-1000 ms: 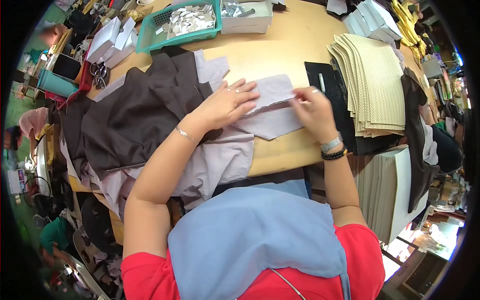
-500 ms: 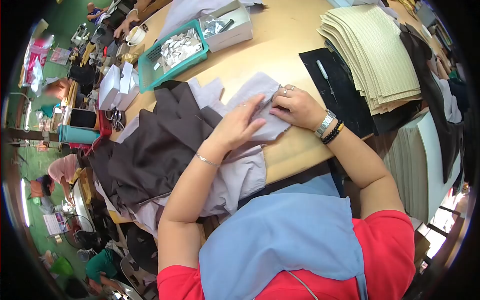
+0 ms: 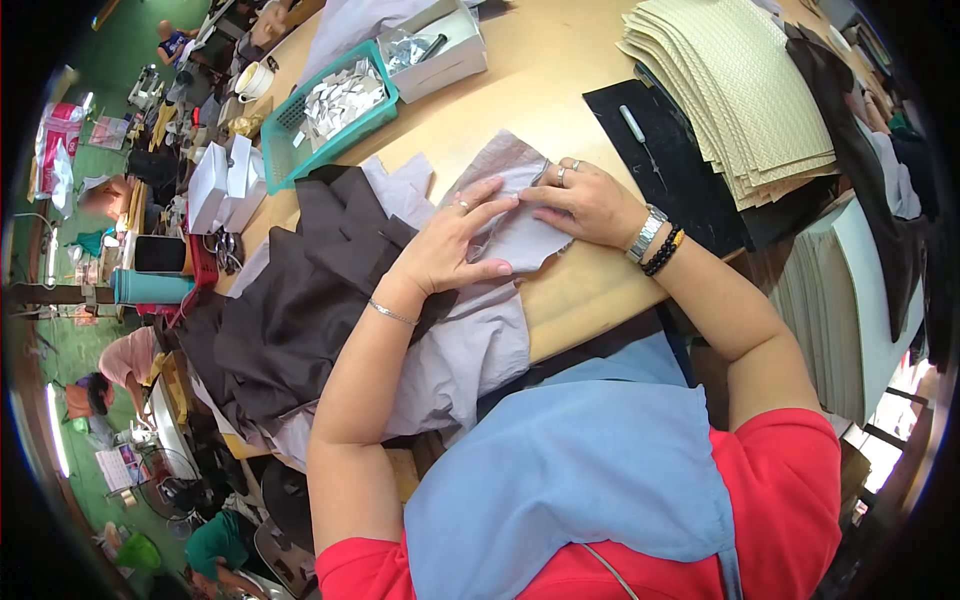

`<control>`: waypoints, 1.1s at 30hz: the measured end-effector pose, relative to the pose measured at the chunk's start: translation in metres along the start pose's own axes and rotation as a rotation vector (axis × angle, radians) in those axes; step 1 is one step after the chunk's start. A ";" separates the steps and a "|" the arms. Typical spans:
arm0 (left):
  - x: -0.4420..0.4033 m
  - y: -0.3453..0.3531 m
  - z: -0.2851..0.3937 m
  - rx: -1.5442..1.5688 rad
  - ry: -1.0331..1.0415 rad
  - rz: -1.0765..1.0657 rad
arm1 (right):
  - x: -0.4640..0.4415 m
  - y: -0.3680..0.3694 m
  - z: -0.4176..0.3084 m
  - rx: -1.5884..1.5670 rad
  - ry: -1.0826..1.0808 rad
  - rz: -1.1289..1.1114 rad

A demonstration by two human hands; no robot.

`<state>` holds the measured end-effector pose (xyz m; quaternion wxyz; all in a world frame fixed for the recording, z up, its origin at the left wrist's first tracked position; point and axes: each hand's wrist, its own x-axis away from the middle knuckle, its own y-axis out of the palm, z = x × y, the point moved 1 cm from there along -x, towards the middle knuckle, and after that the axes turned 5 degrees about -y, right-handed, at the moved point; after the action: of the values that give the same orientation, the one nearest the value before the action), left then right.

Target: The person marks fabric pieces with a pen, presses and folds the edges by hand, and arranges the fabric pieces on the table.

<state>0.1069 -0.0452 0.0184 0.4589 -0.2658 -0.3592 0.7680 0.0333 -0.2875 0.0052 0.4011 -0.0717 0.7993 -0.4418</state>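
Pale lilac-grey fabric [image 3: 505, 165] lies on the table under both hands. My left hand [image 3: 462, 232] rests on it with fingers spread and thumb apart, index fingertip near the other hand. My right hand [image 3: 592, 205] has its thumb and fingers pinched together on the fabric's right part. A dark brown cloth [image 3: 290, 300] lies bunched left of my left hand, with more pale fabric [image 3: 460, 350] spreading below it to the table's front edge.
A green basket [image 3: 285, 165] of small pale pieces and a white box [image 3: 465, 55] stand at the back. Right are a black sheet [image 3: 670, 165] with a white-handled tool [image 3: 633, 124], stacked cream textured sheets [image 3: 745, 100] and a board stack [image 3: 835, 300]. People work at far left.
The view has turned and shifted. My right hand has moved in towards my left and closed on the fabric. The fabric's upper flap and right edge have changed shape between my hands.
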 end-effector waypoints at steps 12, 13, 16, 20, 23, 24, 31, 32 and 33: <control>0.001 0.000 0.003 0.036 -0.028 0.025 | -0.001 -0.002 -0.001 -0.021 0.008 0.005; 0.001 0.000 0.003 0.042 -0.022 0.034 | -0.001 -0.002 -0.001 -0.016 0.017 -0.003; 0.001 0.000 0.004 0.036 -0.021 0.033 | -0.001 -0.002 -0.001 -0.018 0.007 -0.004; 0.000 0.000 0.003 0.019 -0.013 0.032 | -0.002 -0.002 -0.001 -0.030 -0.007 0.029; 0.001 0.001 0.003 0.015 -0.022 0.032 | -0.002 -0.002 -0.001 -0.018 0.006 0.017; 0.001 0.001 0.003 0.001 -0.028 0.032 | -0.003 -0.001 -0.001 -0.004 0.014 0.009; -0.005 0.003 0.022 -0.178 -0.056 0.066 | -0.001 0.000 -0.001 0.050 0.091 -0.002; -0.006 0.004 0.025 -0.186 -0.078 0.075 | -0.001 0.000 -0.001 0.063 0.114 0.000; -0.007 0.005 0.028 -0.194 -0.101 0.084 | -0.001 -0.001 -0.002 0.077 0.136 0.001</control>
<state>0.0863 -0.0618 0.0315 0.3797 -0.2846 -0.4429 0.7607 0.0327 -0.2866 0.0073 0.3486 -0.0255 0.8071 -0.4758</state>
